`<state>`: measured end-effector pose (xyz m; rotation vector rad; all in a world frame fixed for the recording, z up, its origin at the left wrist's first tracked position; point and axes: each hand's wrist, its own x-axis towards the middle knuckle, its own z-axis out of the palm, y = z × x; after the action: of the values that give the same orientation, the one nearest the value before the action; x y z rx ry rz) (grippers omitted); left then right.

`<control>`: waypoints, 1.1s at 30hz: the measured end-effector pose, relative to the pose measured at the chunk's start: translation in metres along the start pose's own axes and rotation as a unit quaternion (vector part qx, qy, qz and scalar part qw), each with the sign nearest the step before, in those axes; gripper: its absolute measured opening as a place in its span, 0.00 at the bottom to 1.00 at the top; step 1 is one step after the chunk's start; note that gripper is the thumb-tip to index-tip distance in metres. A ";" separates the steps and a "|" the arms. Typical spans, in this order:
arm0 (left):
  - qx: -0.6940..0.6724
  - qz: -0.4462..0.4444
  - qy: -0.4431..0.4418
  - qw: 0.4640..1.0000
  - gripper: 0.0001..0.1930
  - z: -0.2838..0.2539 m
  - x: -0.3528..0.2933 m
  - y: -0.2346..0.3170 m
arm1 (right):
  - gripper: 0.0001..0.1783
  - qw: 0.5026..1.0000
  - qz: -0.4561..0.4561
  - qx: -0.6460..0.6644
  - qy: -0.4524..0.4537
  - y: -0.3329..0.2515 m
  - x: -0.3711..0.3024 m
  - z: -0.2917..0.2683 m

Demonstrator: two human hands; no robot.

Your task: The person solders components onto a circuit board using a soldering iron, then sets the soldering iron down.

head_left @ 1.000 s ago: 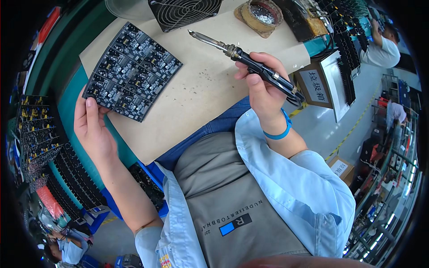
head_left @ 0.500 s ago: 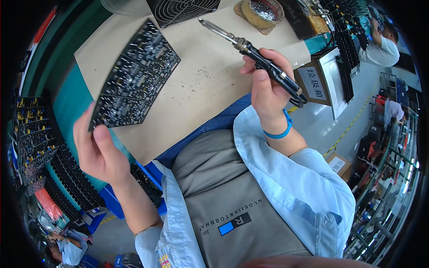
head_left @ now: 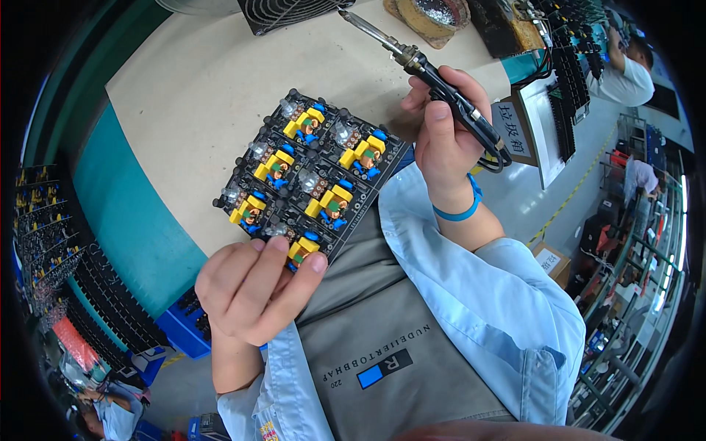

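apparently mid-inspection, the left hand (head_left: pixel 250 292) pinches the circuit-board panel (head_left: pixel 299 183) components-up, partly over the worktop (head_left: pixel 191 95), the right hand (head_left: pixel 450 143) grips a soldering iron (head_left: pixel 417 64), and the next move likely calls for steadiness.

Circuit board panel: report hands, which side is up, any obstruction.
Left hand gripping circuit board panel by near end, component side up. Right hand holding soldering iron, tip off panel. Left fingers partly cover it.
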<state>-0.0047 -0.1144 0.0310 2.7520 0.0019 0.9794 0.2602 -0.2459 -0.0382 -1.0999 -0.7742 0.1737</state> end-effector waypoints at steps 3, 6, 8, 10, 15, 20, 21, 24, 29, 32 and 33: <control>0.014 0.033 -0.010 0.999 0.14 0.006 -0.007 0.002 | 0.22 1.000 -0.002 -0.006 -0.008 0.001 0.000 -0.001; 0.002 0.029 -0.006 1.000 0.14 0.012 -0.012 0.003 | 0.22 1.000 -0.007 -0.015 -0.015 0.001 0.001 -0.001; -0.001 0.023 -0.007 1.000 0.14 0.014 -0.013 0.007 | 0.22 1.000 -0.004 -0.013 -0.016 0.001 0.001 -0.001; -0.006 0.018 -0.006 1.000 0.14 0.017 -0.016 0.008 | 0.22 1.000 -0.001 -0.015 -0.017 0.001 0.001 -0.001; -0.021 0.012 -0.001 1.000 0.14 0.022 -0.019 0.009 | 0.22 0.999 -0.003 -0.032 -0.020 0.000 0.000 0.000; -0.027 -0.004 -0.005 1.000 0.14 0.019 -0.020 0.009 | 0.22 0.999 -0.007 -0.031 -0.019 0.000 0.000 -0.001; -0.030 -0.010 -0.002 1.000 0.15 0.018 -0.022 0.008 | 0.22 0.999 -0.008 -0.033 -0.018 0.000 0.000 -0.001; -0.021 -0.010 0.002 1.000 0.16 0.014 -0.024 0.004 | 0.22 0.999 -0.009 -0.036 -0.022 0.002 0.000 -0.001; -0.021 -0.006 0.005 1.000 0.17 0.013 -0.024 0.004 | 0.21 0.999 -0.017 -0.044 -0.024 0.001 0.001 -0.002; -0.026 -0.004 0.007 1.000 0.17 0.015 -0.025 0.003 | 0.22 0.999 -0.018 -0.043 -0.024 0.002 0.001 -0.001; -0.030 0.000 0.012 0.999 0.18 0.016 -0.024 0.003 | 0.22 0.999 -0.017 -0.044 -0.021 0.002 0.000 -0.001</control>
<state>-0.0136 -0.1225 0.0042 2.6862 -0.0239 0.9976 0.2615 -0.2459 -0.0397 -1.1695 -0.8441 0.1349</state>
